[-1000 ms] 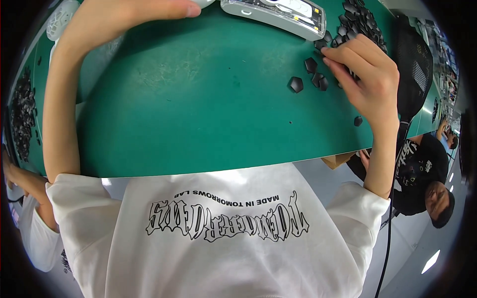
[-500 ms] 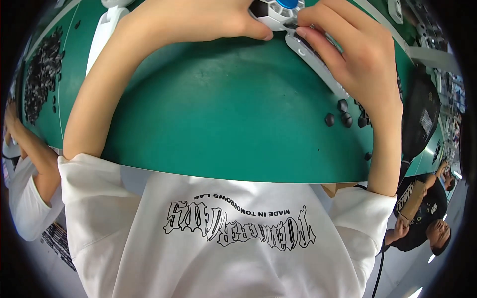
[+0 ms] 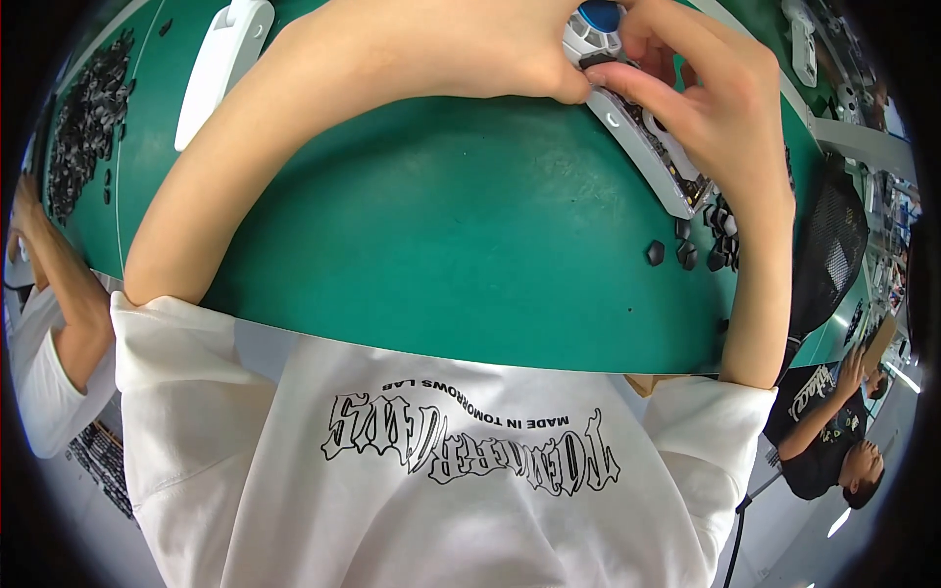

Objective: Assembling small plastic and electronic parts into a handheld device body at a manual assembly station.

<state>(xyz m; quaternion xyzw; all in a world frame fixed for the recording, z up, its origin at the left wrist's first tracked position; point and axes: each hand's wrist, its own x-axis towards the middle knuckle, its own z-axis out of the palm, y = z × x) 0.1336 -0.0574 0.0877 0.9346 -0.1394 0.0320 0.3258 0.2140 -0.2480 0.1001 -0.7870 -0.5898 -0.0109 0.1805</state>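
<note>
Table (image 3: 421, 235) basically solid green, faint paler smudges. Ball (image 3: 585, 41) white, bright blue up top, bit of black. Casing (image 3: 639, 164) got white rim, dark insides, yellowish specks. Loose pieces (image 3: 655, 254) black, pile (image 3: 86, 142) on left black too. Shirt (image 3: 461, 534) white, black-outlined lettering. Co-worker's shirt (image 3: 853, 423) black, white print. Mesh thing (image 3: 831, 263) also black.
</note>
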